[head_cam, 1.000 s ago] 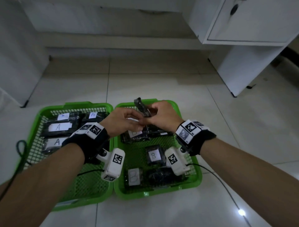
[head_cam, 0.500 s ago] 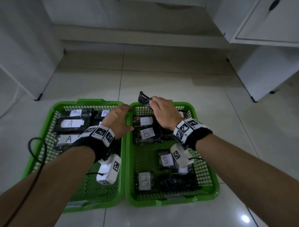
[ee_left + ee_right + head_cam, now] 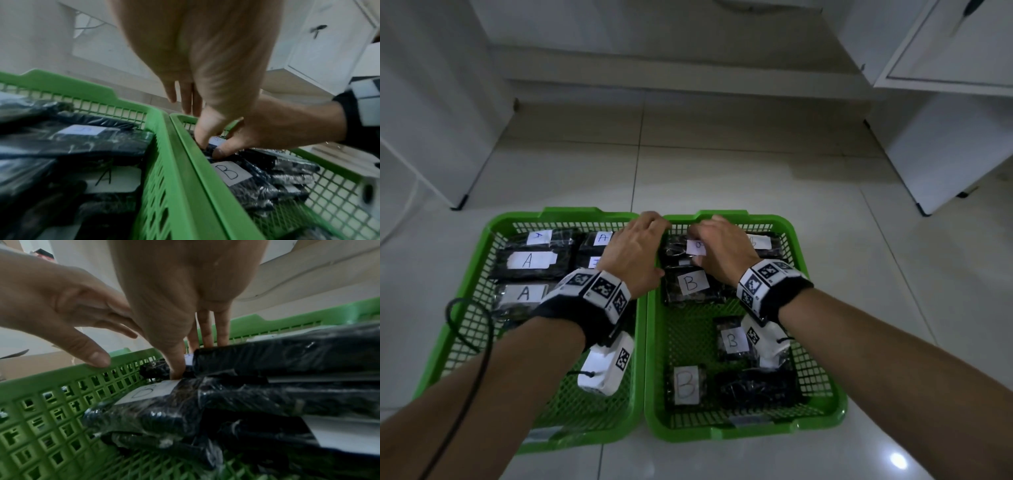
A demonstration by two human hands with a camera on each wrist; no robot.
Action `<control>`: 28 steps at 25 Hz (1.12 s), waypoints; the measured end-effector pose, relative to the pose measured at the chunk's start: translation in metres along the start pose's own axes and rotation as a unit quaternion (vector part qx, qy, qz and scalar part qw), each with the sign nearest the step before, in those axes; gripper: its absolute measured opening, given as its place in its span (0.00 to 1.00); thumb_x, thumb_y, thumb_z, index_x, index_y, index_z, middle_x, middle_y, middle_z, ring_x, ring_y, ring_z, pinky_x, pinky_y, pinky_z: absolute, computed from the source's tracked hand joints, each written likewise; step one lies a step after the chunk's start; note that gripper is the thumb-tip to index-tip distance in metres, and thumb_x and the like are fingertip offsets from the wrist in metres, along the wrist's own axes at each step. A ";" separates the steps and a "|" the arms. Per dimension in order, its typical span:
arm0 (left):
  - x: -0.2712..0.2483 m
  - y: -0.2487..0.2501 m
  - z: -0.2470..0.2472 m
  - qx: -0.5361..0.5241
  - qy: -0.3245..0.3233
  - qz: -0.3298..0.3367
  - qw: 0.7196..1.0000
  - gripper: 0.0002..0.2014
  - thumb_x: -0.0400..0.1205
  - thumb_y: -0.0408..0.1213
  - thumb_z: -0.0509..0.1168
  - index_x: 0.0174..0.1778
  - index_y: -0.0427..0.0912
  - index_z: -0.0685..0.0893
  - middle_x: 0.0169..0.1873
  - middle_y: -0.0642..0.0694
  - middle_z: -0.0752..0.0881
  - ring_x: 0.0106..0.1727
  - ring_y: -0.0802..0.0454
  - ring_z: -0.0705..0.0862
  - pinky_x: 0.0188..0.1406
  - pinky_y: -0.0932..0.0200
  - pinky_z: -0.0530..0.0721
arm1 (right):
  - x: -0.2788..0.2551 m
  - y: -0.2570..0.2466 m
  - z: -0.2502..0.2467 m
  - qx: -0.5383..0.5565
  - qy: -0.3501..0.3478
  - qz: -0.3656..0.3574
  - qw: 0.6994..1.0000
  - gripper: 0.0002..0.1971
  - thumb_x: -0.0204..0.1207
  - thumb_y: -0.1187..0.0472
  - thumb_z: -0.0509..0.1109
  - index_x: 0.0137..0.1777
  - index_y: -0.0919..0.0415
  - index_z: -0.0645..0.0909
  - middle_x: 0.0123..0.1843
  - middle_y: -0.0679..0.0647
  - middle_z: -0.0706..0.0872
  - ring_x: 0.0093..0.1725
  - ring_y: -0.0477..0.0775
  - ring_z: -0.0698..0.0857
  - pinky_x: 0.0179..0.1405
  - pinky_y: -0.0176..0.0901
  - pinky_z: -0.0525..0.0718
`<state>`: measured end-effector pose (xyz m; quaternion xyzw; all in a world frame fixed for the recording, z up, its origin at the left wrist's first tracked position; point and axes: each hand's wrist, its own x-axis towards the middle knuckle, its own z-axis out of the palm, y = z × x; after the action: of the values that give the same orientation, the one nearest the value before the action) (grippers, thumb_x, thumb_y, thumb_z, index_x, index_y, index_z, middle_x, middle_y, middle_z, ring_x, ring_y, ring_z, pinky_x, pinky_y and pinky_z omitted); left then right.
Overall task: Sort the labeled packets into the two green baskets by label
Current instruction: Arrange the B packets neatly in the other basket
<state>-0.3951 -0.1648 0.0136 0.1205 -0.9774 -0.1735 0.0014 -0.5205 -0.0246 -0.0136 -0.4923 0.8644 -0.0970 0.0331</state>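
Our right hand (image 3: 726, 255) pinches a black plastic-wrapped B-labelled packet (image 3: 683, 248) into the right green mesh basket's (image 3: 822, 383) far-left corner, with its kind; our left hand (image 3: 635, 251), fingers relaxed, hovers beside.

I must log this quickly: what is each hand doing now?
Left hand: open, holds nothing, thumb at the green plastic mesh basket's rim.
Right hand: pinches a black plastic-wrapped packet.

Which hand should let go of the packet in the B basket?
The right hand. Its fingers already pinch the packet down at the far end of the right basket, among B labels. The left hand is open, resting on the rims between the baskets.
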 end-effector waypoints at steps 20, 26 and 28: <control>0.010 0.036 0.018 0.232 -0.148 0.109 0.955 0.24 0.82 0.45 0.59 0.76 0.54 0.74 0.81 0.47 0.63 0.80 0.42 0.61 0.78 0.37 0.64 | -0.068 0.058 -0.026 0.012 0.034 0.113 0.993 0.10 0.75 0.67 0.66 0.51 0.57 0.87 0.51 0.51 0.86 0.53 0.54 0.82 0.47 0.41 0.78; -0.019 0.071 0.027 0.062 -0.245 0.120 0.960 0.07 0.79 0.37 0.65 0.50 0.43 0.86 0.49 0.45 0.88 0.52 0.46 0.86 0.54 0.47 0.86 | -0.102 0.020 -0.023 -0.021 -0.122 0.016 0.992 0.04 0.72 0.61 0.70 0.36 0.56 0.83 0.35 0.53 0.86 0.33 0.56 0.80 0.34 0.43 0.76; -0.024 0.082 0.036 0.079 -0.302 0.101 0.945 0.10 0.79 0.38 0.66 0.51 0.38 0.87 0.49 0.41 0.88 0.50 0.43 0.87 0.51 0.47 0.87 | -0.104 0.010 -0.025 -0.061 -0.120 0.013 0.991 0.06 0.71 0.60 0.70 0.33 0.55 0.79 0.32 0.53 0.82 0.32 0.58 0.78 0.34 0.45 0.75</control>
<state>-0.3924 -0.0720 0.0081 -0.0367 -0.9497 -0.1227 -0.2857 -0.4794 0.0732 0.0050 -0.4905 0.8646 0.0159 0.1077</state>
